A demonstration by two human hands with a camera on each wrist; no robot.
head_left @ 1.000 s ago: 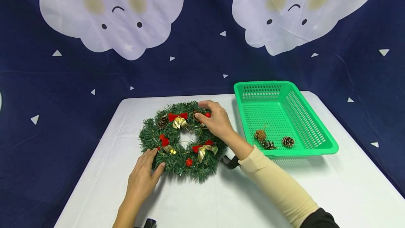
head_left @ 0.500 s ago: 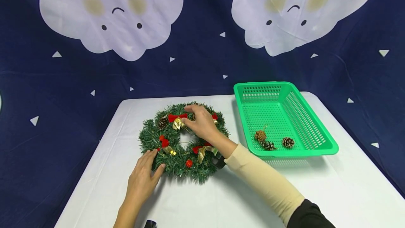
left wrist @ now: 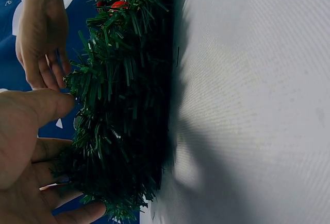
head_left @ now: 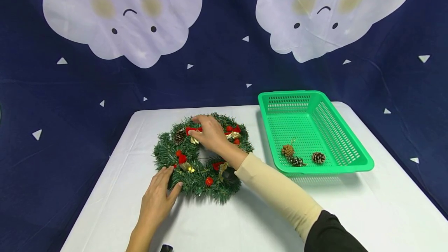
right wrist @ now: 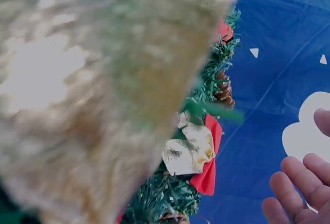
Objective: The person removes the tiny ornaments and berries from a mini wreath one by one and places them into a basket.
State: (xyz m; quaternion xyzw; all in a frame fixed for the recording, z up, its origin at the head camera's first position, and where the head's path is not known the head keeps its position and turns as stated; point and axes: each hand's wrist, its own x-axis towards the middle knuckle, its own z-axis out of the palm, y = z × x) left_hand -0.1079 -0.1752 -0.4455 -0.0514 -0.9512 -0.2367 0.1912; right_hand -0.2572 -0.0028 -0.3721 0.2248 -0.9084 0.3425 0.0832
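A green tinsel wreath (head_left: 162, 153) lies on the white table, decorated with red-and-gold bows, red balls and pine cones. At its front left edge my left hand (head_left: 156, 193) rests with fingers spread; the left wrist view shows thumb and fingers against the greenery (left wrist: 121, 95). My right hand (head_left: 210, 133) hovers over the back of the wreath, fingers loosely bent and nothing between them, partly covering the back red bow (head_left: 191, 131). In the right wrist view, that bow (right wrist: 209, 157) lies apart from the fingers (right wrist: 304, 183), while a blurred gold ribbon (right wrist: 103, 80) fills the foreground.
A green plastic basket (head_left: 265, 123) stands at the back right. Inside it, near the front, are a brown cone (head_left: 287, 150) and two white-tipped pine cones (head_left: 319, 158). A dark blue cloth with clouds (head_left: 224, 73) hangs behind the table.
My right hand has moved left across the back of the wreath, from the right-hand bow to the back bow, uncovering the decorations on the right. My left hand has stayed put.
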